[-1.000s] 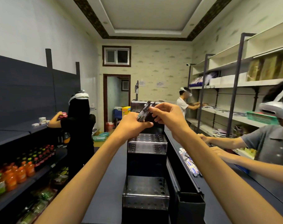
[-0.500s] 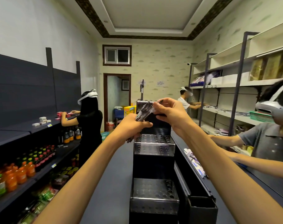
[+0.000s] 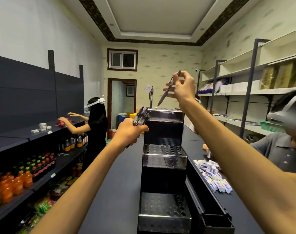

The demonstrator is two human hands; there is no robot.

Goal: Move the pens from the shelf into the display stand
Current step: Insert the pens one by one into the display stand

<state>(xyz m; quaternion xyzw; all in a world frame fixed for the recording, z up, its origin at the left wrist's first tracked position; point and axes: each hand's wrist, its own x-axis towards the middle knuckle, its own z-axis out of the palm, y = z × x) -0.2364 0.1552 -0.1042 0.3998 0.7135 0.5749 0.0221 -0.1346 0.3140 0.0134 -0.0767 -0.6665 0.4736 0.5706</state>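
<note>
My right hand [image 3: 182,88] is raised above the top tier of the display stand [image 3: 164,135], its fingers [image 3: 176,76] pinching a single pen [image 3: 168,89] that hangs tilted, tip down and pointing toward the holes in that top step. My left hand [image 3: 129,132] waits just beside the stand's left edge, fingers curled tight around a bundle of pens [image 3: 141,116] whose ends fan out above my fist. One pen already in the stand [image 3: 151,96] rises upright from the far left corner of the top tier; the two lower tiers show only empty holes. The stand sits on the dark desk [image 3: 120,183] that runs away in front of me.

The risk, as I judge it, lies in the angle. The pen I hold is slanted, and if I lower it that way the tip may catch a hole's edge and skid across the shiny plate instead of dropping in. It could also knock the upright pen, which stands near my path. My pinch sits high on the barrel, so the tip may wobble. Meanwhile the bundle in my left fist is loosely fanned; if I slacken that grip while watching the other hand, a pen could slide out onto the desk.
</note>
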